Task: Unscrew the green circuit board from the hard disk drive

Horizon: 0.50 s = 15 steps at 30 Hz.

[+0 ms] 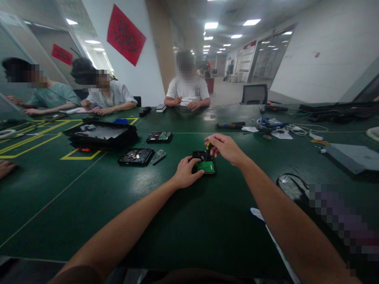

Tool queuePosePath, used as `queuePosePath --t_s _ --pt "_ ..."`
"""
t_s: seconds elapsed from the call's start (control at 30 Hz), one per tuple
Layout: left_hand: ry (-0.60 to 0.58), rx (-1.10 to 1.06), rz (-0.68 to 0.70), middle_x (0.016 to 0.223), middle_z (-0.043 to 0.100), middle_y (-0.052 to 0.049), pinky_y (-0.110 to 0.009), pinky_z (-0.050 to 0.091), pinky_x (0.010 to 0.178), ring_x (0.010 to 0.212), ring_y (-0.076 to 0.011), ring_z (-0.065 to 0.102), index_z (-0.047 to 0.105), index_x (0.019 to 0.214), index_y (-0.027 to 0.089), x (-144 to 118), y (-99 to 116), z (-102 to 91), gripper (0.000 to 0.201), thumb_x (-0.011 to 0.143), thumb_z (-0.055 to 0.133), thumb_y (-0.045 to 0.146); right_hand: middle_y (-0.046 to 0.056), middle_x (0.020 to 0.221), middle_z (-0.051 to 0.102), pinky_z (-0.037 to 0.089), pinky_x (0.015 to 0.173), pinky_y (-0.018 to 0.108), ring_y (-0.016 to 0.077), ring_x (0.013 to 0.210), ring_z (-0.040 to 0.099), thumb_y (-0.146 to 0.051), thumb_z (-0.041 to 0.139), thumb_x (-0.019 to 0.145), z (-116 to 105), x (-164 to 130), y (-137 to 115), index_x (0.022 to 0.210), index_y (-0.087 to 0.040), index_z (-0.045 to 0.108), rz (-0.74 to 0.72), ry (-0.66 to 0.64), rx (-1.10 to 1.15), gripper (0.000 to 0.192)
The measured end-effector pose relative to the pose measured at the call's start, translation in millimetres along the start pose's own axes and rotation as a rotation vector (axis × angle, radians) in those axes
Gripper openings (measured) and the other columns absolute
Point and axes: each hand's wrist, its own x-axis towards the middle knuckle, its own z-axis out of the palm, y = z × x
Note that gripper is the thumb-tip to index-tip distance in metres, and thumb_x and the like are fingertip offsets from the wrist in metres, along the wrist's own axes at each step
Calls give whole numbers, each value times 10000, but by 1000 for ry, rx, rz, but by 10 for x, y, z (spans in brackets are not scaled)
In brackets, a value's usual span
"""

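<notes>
A hard drive (206, 168) with a green circuit board lies on the table in front of me. My left hand (186, 173) grips its left side, the thumb along the near edge and the fingers over the far part. Above the drive, my right hand (225, 148) is closed around a yellow-and-black screwdriver (209, 146), held upright with its shaft pointing down at the drive. Whether the tip touches a screw is too small to tell. Left of my hands are an opened drive casing (136, 156), a loose circuit board (159, 156) and another hard drive (160, 137).
A black tray (102, 136) stands on the green table (118, 221) at the left. Farther right lie a dark-handled tool (229, 126), tangled cables (272, 123) and a grey metal box (352, 157). Several people sit around the table, one (188, 88) directly opposite.
</notes>
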Motion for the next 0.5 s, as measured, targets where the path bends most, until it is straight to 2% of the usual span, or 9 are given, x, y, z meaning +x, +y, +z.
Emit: queuePosePath --t_s 0.5 --pt "-29 -4 -6 1519 441 -144 -551 345 1178 1421 -379 410 569 1442 289 -11 35 -42 640 875 692 559 63 892 715 481 467 208 98 573 621 -408 601 991 -5 3 20 1036 -188 718 -1 3 5 254"
